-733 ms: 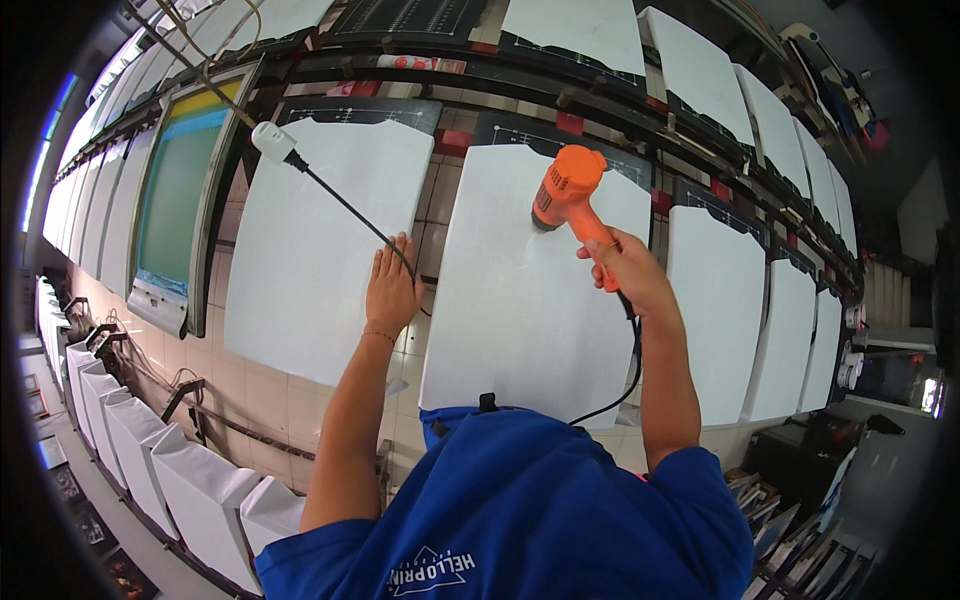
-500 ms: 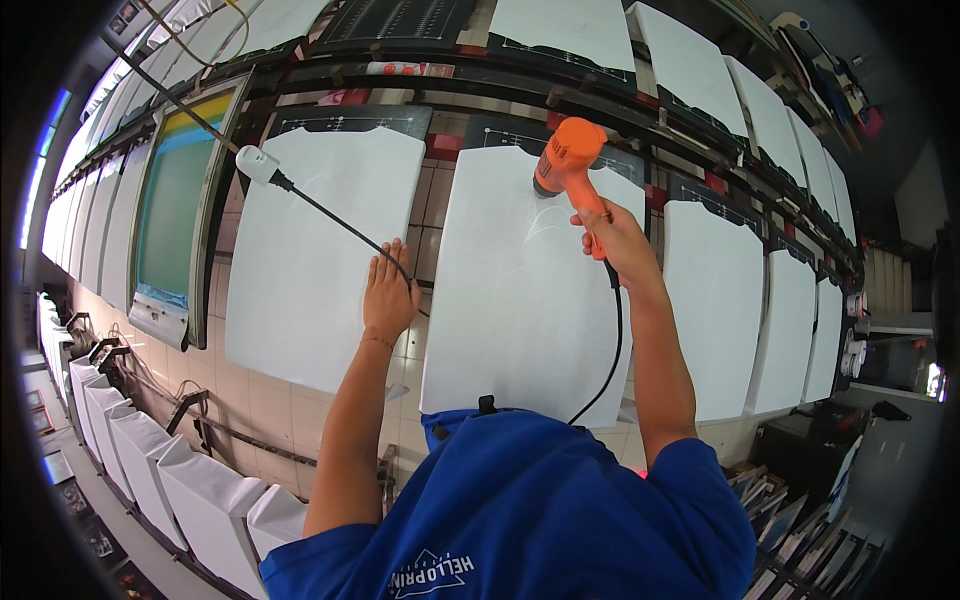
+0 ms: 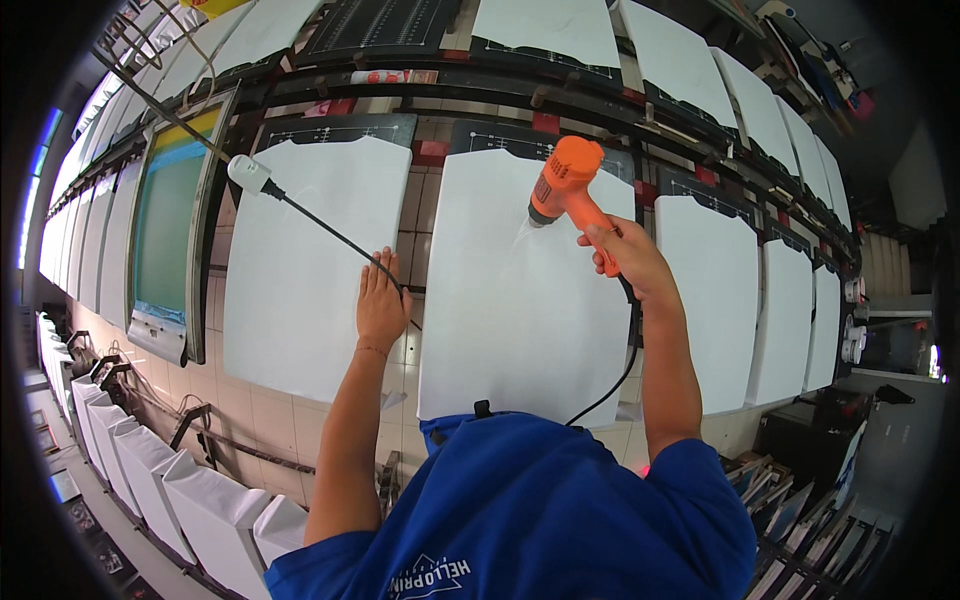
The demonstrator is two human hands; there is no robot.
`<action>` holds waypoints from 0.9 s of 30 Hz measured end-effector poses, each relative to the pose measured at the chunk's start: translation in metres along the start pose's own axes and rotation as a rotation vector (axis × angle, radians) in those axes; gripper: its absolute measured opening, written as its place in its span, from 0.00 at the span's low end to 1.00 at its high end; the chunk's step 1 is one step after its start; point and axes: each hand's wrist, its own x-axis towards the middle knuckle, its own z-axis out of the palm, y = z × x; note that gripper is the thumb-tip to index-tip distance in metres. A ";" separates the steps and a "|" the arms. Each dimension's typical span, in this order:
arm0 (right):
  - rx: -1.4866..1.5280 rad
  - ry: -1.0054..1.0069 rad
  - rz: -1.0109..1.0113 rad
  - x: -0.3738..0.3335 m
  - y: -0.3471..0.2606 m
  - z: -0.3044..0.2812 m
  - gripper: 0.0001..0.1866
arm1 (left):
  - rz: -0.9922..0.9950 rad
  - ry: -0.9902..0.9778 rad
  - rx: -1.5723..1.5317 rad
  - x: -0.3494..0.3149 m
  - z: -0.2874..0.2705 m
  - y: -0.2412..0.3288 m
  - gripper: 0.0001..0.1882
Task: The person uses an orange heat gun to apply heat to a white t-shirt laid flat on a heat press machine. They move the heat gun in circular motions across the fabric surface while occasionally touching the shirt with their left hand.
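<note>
Right hand [image 3: 634, 262] grips heat gun [image 3: 573, 172]; left of it, left hand [image 3: 382, 305] lies flat; below it, shirt [image 3: 580, 500] bears white lettering [image 3: 428, 578].

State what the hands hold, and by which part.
The right hand holds the orange heat gun by its handle; the left hand lies flat, holding nothing.

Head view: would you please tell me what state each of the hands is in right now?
Left hand: open, fingers extended, at the edge of a white panel.
Right hand: closed, holding the orange heat gun.
</note>
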 end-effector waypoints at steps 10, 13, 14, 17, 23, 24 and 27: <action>-0.092 0.025 0.061 -0.019 0.001 -0.010 0.22 | 0.011 0.014 0.012 0.001 -0.004 0.003 0.35; -0.018 0.060 0.080 -0.031 -0.003 -0.024 0.21 | 0.009 0.009 0.014 0.000 -0.003 0.003 0.35; -0.022 0.076 0.065 -0.029 0.002 -0.028 0.21 | 0.011 0.013 0.020 0.000 -0.003 0.003 0.35; -0.079 0.198 0.018 -0.022 0.012 -0.026 0.21 | 0.006 0.010 0.012 0.000 -0.002 0.003 0.35; 0.033 0.266 0.024 -0.008 0.016 -0.040 0.21 | 0.003 -0.002 0.017 0.001 -0.001 0.003 0.34; 0.027 0.252 -0.028 -0.006 0.020 -0.034 0.22 | 0.005 0.001 0.019 0.001 0.000 0.002 0.34; 0.068 0.181 -0.016 -0.002 0.017 -0.034 0.23 | 0.009 0.006 0.021 0.002 0.001 0.003 0.34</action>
